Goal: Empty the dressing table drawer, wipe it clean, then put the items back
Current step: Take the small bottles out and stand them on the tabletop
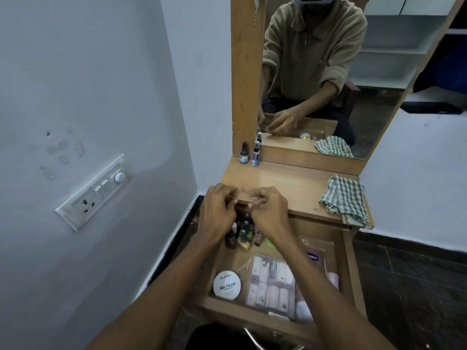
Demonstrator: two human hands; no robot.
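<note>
Head view, from left to right: a switch plate point(93, 192) with a socket and a round knob sits on the white wall. Next comes the wooden dressing table with its drawer point(350, 261) pulled open under the surface point(290, 183). At the drawer's near left corner lies a round white tin point(227, 285) marked "nail polish"; behind it, at the far left, stands a cluster of small nail polish bottles point(241, 234). The left hand point(217, 213) and right hand point(269, 210) are close together above those bottles, at the front edge of the surface, fingers curled inward; something small and clear seems pinched between them, but it is too blurred to name. Two small bottles point(250, 154) stand at the back left of the surface, against the mirror point(328, 72) frame. To the right of the tin, a clear pouch point(271, 286) of pale tubes lies flat in the drawer, with another packet point(314, 256) bearing a purple label behind it. A green checked cloth point(346, 200) lies crumpled on the surface's right end.
</note>
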